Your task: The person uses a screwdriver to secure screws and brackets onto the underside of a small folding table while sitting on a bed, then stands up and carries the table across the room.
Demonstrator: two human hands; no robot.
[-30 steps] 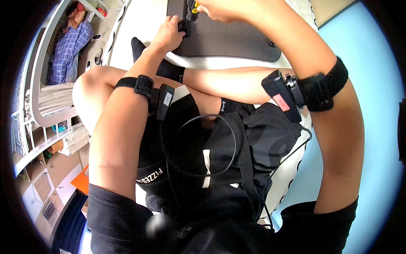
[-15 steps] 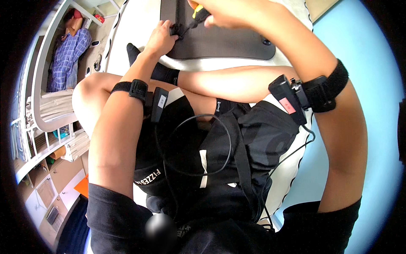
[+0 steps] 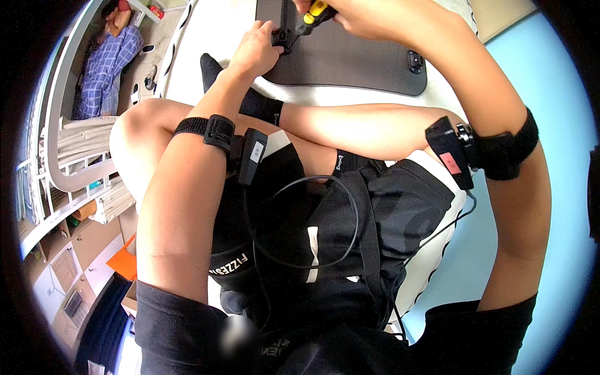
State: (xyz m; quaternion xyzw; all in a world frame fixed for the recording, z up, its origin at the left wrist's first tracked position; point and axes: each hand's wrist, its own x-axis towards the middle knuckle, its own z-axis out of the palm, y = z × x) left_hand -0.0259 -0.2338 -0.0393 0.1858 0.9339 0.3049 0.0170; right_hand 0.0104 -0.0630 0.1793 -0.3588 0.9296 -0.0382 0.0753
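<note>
A dark grey board (image 3: 356, 65) with rounded corners lies in front of my crossed legs. At its left part sits a small black fitting (image 3: 281, 39), with a dark bar running away from it toward the top edge. My left hand (image 3: 257, 50) grips this fitting between thumb and fingers. My right hand (image 3: 353, 19) is closed around a yellow and black screwdriver (image 3: 317, 12). The shaft slants down to the left and its tip meets the fitting beside my left thumb; the exact contact point is too small to tell. The top of my right hand is cut off by the picture's edge.
Another black fitting (image 3: 415, 61) is on the board's right side. Strapped-on black devices (image 3: 252, 156) sit on both forearms, their cables looping over my lap. A light blue wall (image 3: 531, 81) stands at the right. A white bed rail (image 3: 53, 144) and a person lying down (image 3: 109, 62) are at the left.
The whole view has shifted, so everything appears farther right. More of the screwdriver's yellow handle shows. Both hands keep their holds on the fitting and the screwdriver.
</note>
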